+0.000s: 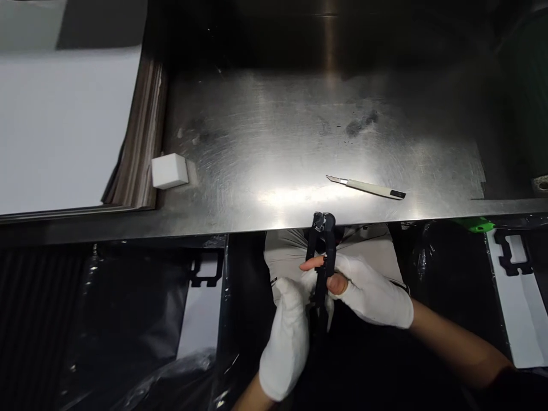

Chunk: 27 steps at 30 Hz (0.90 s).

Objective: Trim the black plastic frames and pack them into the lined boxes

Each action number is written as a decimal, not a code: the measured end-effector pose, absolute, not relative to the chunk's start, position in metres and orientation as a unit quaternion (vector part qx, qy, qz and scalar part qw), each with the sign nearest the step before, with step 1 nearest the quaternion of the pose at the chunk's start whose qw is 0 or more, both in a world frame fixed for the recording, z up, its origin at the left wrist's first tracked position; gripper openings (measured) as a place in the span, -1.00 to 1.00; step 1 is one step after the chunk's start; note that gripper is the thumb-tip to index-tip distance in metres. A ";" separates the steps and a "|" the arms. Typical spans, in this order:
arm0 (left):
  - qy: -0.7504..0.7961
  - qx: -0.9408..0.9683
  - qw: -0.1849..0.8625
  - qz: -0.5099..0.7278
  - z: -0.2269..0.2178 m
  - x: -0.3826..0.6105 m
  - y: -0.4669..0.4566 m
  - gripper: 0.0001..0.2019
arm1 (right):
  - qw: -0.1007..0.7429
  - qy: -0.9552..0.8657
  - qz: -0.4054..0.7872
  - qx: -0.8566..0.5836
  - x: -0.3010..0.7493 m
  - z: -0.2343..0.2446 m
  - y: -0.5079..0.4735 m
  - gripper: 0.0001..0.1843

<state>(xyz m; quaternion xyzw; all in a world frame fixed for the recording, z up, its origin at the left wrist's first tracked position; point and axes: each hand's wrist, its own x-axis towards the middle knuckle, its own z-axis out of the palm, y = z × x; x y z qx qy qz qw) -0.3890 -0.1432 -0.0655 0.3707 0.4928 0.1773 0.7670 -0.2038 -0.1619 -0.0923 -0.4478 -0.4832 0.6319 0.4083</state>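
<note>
1. The left hand [287,334], in a white glove, is curled around the lower end of a black part [324,228], fingers pressed together.
2. The right hand [371,294], also gloved in white with bare fingertips showing, pinches the middle of the black part between thumb and forefinger.
3. The black part is a long, narrow frame. It is held in the air just near of the bench [274,142] edge, and its top end overlaps that edge.
4. The bench is scratched steel. A knife [366,187] with a pale handle lies on it, just far and right of the part, with its blade pointing left.
5. A white block [169,170] sits on the bench well to the left, touching a stack of sheets [64,125] with a white top.
6. Below the bench, black bags [128,319] hang on the left.
7. At the right, a second black piece [507,251] lies on a white sheet [520,308], with a green piece [471,224] just under the bench edge beside it.
8. Another black piece [205,274] shows below the bench, left of the hands.
</note>
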 end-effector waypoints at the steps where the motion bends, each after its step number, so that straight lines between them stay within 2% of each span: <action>1: 0.507 0.379 0.753 0.182 -0.065 -0.389 -0.144 -0.30 | 0.405 -0.479 0.637 -0.448 -0.205 -0.093 -0.162 -0.29; 3: 0.539 0.404 0.715 0.186 -0.067 -0.389 -0.146 -0.31 | 0.407 -0.477 0.633 -0.454 -0.209 -0.094 -0.161 -0.30; 7: 0.615 0.427 0.637 0.183 -0.080 -0.393 -0.161 -0.41 | 0.427 -0.480 0.592 -0.487 -0.218 -0.097 -0.166 -0.59; 10: 0.626 0.424 0.629 0.180 -0.093 -0.393 -0.174 -0.50 | 0.439 -0.470 0.583 -0.496 -0.220 -0.104 -0.179 -0.73; 15: 0.501 0.539 0.653 0.181 -0.098 -0.373 -0.179 -0.66 | 0.482 -0.375 0.568 -0.552 -0.206 -0.120 -0.212 -0.78; 20: 0.461 0.641 0.596 0.151 -0.106 -0.356 -0.159 -0.72 | 0.505 -0.245 0.465 -0.685 -0.168 -0.128 -0.257 -0.66; 23: 0.466 0.651 0.587 0.120 -0.150 -0.345 -0.132 -0.64 | 0.500 -0.212 0.363 -0.757 -0.117 -0.134 -0.298 -0.67; 25: 0.509 0.662 0.545 0.073 -0.198 -0.336 -0.112 -0.61 | 0.479 -0.191 0.243 -0.822 -0.065 -0.142 -0.332 -0.70; 27: 0.551 0.658 0.512 0.022 -0.251 -0.327 -0.093 -0.61 | 0.414 -0.152 0.084 -0.893 -0.006 -0.154 -0.369 -0.69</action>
